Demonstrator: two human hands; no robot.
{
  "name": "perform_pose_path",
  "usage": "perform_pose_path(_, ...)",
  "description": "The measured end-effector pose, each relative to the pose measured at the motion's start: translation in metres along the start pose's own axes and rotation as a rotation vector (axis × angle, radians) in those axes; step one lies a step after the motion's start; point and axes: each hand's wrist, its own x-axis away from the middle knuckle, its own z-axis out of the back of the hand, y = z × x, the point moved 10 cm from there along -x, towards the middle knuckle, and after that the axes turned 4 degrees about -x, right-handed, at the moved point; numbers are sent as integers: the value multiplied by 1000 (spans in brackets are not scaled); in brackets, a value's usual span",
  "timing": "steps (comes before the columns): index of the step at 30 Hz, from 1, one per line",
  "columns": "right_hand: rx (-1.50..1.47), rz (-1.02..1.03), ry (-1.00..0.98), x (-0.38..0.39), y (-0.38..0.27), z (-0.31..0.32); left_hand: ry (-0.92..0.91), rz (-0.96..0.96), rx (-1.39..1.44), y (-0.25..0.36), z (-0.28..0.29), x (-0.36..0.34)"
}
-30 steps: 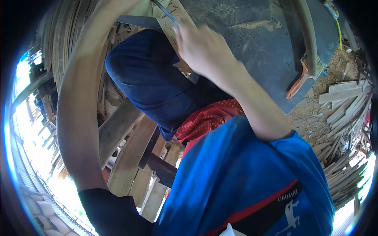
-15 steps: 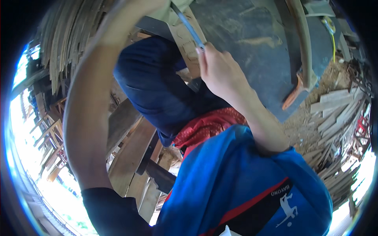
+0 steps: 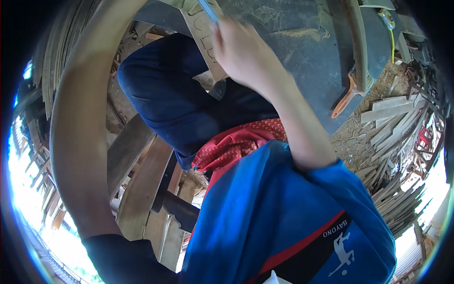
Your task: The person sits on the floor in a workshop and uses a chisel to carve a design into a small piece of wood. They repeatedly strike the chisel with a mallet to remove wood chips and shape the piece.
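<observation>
My right hand (image 3: 241,52) is closed around the near end of a narrow, bluish metal tool (image 3: 207,9); its far end runs out past the top edge, so its kind is unclear. Below and left of this hand lies a light wooden board (image 3: 201,35) with carved or cut marks along it, partly over the dark worktable (image 3: 293,61). My left forearm (image 3: 80,104) reaches up along the left side, and the left hand is beyond the top edge.
At the right of the worktable are a long curved wooden piece (image 3: 355,42), an orange-handled tool (image 3: 344,100) partly under it, and a yellow tape measure (image 3: 387,20). Scrap wood (image 3: 397,123) is heaped at right. Planks (image 3: 146,184) lie by my bent leg (image 3: 161,90).
The whole view has shifted, so the scene sits further up and left. My right hand, still holding the metal tool, is higher in the picture. The left hand has gone past the top edge.
</observation>
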Motion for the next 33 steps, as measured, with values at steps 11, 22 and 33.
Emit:
perform_pose_path(11, 325, 436, 151, -67, -25, -20, -36, 39, 69, -29, -7, -11)
perform_pose_path(22, 106, 0, -53, -55, -1, -15, 9, 52, 130, -42, -9, -4)
perform_pose_path(33, 195, -146, -187, -3, -4, -13, 327, 137, 192, 40, 80, 33)
